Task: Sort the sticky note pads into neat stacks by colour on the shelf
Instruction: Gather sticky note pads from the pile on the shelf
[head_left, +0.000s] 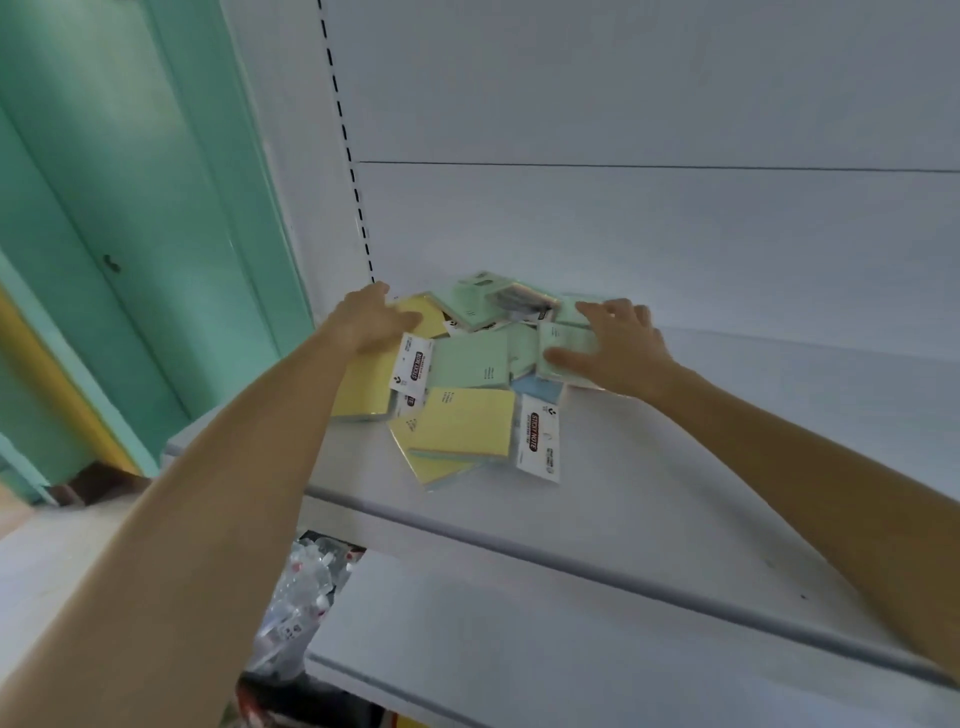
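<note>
A loose heap of wrapped sticky note pads lies on the white shelf (675, 457), near its back left corner. Yellow pads (467, 423) lie at the front and left, green pads (472, 358) in the middle and back, and a blue pad (540, 388) peeks out underneath. My left hand (374, 317) rests on the yellow pads at the heap's left side, fingers fairly straight. My right hand (618, 345) lies spread over a green pad (563, 345) at the heap's right side, thumb against its front edge.
The shelf's white back panel rises behind the heap, with a slotted upright (358, 208) at its left. A lower white shelf (571, 649) sits below. Clear plastic packets (306, 597) lie lower left. A green door (130, 208) stands to the left.
</note>
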